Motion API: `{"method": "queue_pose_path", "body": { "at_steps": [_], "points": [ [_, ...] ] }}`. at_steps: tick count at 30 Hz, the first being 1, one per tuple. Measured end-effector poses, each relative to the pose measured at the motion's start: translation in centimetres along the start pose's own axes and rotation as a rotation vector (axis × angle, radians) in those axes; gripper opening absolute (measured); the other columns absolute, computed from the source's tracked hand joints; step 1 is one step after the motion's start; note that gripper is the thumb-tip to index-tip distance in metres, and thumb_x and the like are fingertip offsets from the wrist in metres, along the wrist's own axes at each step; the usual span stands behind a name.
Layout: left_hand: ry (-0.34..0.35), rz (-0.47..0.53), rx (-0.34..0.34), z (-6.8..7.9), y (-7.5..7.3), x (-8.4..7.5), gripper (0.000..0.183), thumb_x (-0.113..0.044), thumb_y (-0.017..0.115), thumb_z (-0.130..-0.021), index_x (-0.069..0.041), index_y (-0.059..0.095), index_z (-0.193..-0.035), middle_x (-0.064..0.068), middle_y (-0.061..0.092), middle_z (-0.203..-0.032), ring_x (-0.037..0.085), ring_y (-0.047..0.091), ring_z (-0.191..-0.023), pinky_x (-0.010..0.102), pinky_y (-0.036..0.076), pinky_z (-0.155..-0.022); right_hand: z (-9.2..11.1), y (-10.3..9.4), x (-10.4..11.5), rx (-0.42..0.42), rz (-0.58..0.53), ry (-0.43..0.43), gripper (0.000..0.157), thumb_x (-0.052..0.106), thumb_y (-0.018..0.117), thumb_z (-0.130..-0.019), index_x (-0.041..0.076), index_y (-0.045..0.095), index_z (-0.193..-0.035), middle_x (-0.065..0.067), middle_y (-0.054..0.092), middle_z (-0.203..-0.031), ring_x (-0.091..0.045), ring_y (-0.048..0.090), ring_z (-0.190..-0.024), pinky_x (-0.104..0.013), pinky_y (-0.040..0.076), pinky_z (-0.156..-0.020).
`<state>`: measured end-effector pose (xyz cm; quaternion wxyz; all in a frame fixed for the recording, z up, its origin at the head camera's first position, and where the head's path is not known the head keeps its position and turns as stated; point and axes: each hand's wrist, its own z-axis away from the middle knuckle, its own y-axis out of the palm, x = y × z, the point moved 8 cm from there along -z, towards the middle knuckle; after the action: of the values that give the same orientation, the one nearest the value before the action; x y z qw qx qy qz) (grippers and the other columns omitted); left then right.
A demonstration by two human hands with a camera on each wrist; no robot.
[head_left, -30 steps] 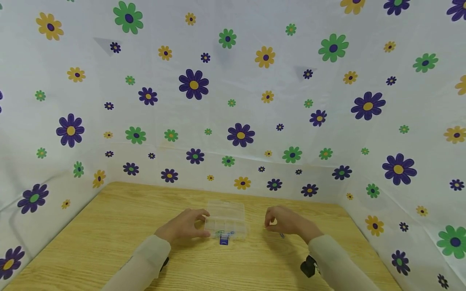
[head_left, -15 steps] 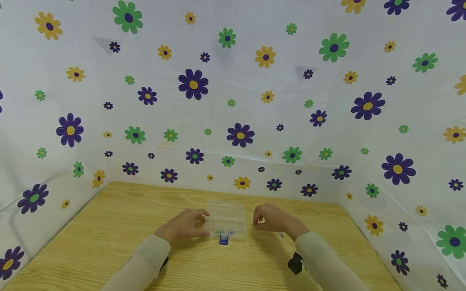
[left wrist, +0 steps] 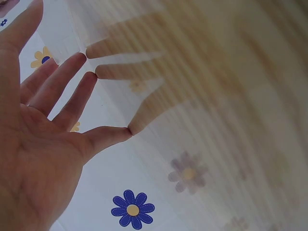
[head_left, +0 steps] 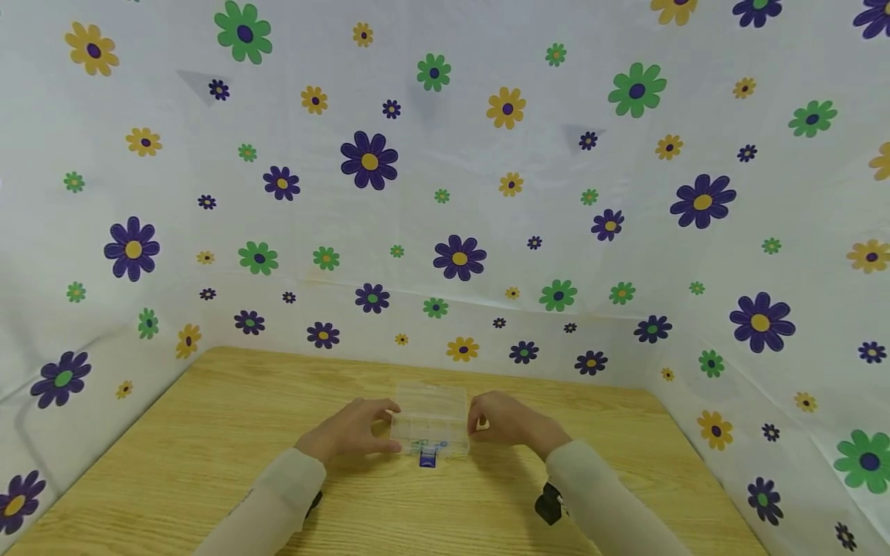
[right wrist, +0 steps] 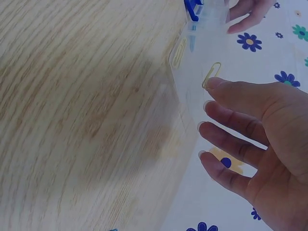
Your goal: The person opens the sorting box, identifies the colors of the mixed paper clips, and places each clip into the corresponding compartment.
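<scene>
A clear plastic compartment box stands on the wooden table, its lid raised at the back and a blue latch at the front. Green and blue paper clips show in its front compartments; a yellow paper clip lies in one by the near corner. My right hand is at the box's right side, pinching another yellow paper clip between thumb and forefinger. At the left side of the box, my left hand has its fingers spread, fingertips down on the table; whether it touches the box is unclear.
Flower-printed white sheeting walls in the table at the back and both sides. A small blue thing barely shows at the bottom edge of the right wrist view.
My right hand has moved left, from over the table to the right side of the box. It now covers the small blue thing seen earlier on the table. My left hand stays put.
</scene>
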<state>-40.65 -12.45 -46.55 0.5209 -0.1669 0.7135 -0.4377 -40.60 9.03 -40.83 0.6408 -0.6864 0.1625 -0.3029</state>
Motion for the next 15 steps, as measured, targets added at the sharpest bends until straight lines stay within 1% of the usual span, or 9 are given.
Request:
{"method": "queue_pose_path", "body": {
  "at_steps": [2, 10, 15],
  "points": [
    [-0.001, -0.001, 0.0, 0.01, -0.02, -0.01, 0.066, -0.047, 0.083, -0.085, -0.013, 0.062, -0.137, 0.014, 0.071, -0.132, 0.043, 0.05, -0.138, 0.068, 0.036, -0.116, -0.14, 0.15, 0.04, 0.004, -0.01, 0.014, 0.004, 0.009, 0.077, -0.092, 0.007, 0.081, -0.092, 0.0, 0.073, -0.092, -0.019, 0.07, -0.086, -0.025, 0.058, -0.081],
    [-0.01, -0.007, -0.001, 0.01, 0.03, 0.19, 0.066, -0.047, 0.083, -0.084, -0.013, 0.062, -0.137, 0.014, 0.072, -0.132, 0.043, 0.05, -0.138, 0.067, 0.036, -0.116, -0.79, 0.59, 0.03, 0.022, -0.013, 0.055, 0.005, 0.011, 0.077, -0.092, 0.009, 0.081, -0.094, 0.002, 0.073, -0.094, -0.012, 0.067, -0.086, -0.025, 0.058, -0.083],
    [-0.021, -0.005, 0.005, 0.03, 0.07, 0.21, 0.066, -0.048, 0.083, -0.085, -0.015, 0.062, -0.138, 0.013, 0.071, -0.133, 0.042, 0.049, -0.14, 0.067, 0.035, -0.118, -0.58, 0.51, 0.14, 0.018, -0.027, 0.035, 0.005, 0.012, 0.077, -0.093, 0.009, 0.081, -0.095, 0.001, 0.073, -0.093, -0.013, 0.067, -0.087, -0.026, 0.058, -0.083]
  ]
}}
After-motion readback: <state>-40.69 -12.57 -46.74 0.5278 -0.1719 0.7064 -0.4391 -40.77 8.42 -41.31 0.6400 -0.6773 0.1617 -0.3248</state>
